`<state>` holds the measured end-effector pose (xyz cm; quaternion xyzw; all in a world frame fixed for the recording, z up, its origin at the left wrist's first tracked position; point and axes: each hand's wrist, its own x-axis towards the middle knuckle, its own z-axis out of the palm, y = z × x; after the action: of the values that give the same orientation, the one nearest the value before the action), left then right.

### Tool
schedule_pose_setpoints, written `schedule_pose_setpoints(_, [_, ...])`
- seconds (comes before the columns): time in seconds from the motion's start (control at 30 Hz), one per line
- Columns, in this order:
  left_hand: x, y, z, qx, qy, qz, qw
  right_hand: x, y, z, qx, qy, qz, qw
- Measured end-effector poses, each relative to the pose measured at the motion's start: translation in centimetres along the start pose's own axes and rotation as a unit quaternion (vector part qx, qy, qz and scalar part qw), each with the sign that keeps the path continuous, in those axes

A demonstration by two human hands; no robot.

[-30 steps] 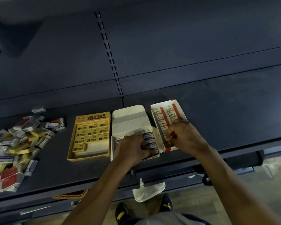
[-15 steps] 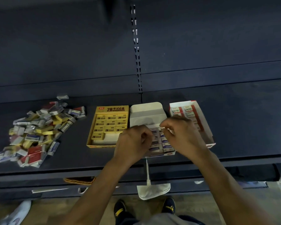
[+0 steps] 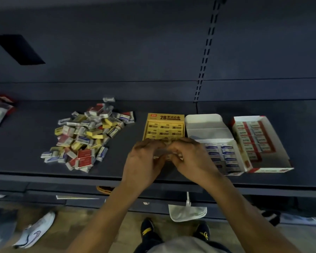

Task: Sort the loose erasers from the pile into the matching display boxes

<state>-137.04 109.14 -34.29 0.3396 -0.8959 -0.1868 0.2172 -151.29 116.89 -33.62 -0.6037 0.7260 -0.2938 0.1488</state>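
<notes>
Head view: left hand (image 3: 144, 161) and right hand (image 3: 192, 159) curl fingertip-to-fingertip over the yellow box's (image 3: 164, 125) near end, any hold too blurred to tell, while the eraser pile (image 3: 84, 136) lies left of that box, nearer the left hand.
</notes>
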Motion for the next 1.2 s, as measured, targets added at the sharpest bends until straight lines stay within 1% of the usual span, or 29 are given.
schedule_pose_setpoints(0.37, [-2.5, -7.0, -3.5, 0.039, 0.004, -0.033, 0.999, 2.7, -5.3, 5.4, -0.001, -0.066, 0.004, 0.998])
schedule_pose_setpoints(0.6, [-4.7, -12.6, -7.3, 0.118, 0.031, -0.052, 0.991, 4.4, -7.8, 8.9, 0.002, -0.102, -0.004, 0.995])
schedule_pose_setpoints(0.7, [-5.6, -14.3, -8.4, 0.136, 0.021, -0.066, 0.988, 5.3, -8.8, 10.5, 0.002, -0.118, -0.014, 0.993])
schedule_pose_setpoints(0.77, [-6.2, -15.3, -8.8, 0.13, 0.011, -0.072, 0.989, 6.0, -9.6, 11.4, 0.008, -0.123, -0.024, 0.992])
schedule_pose_setpoints(0.97, [-6.9, -17.3, -9.7, 0.089, 0.018, -0.062, 0.994, 7.9, -11.8, 13.8, 0.015, -0.119, -0.079, 0.99])
schedule_pose_setpoints(1.13, [-7.1, -18.1, -9.9, 0.064, 0.002, -0.048, 0.997, 9.0, -13.0, 15.1, -0.024, -0.131, -0.114, 0.985])
schedule_pose_setpoints(1.2, [-7.0, -18.4, -10.0, 0.053, -0.002, -0.044, 0.998, 9.2, -13.2, 15.5, -0.041, -0.114, -0.128, 0.984])
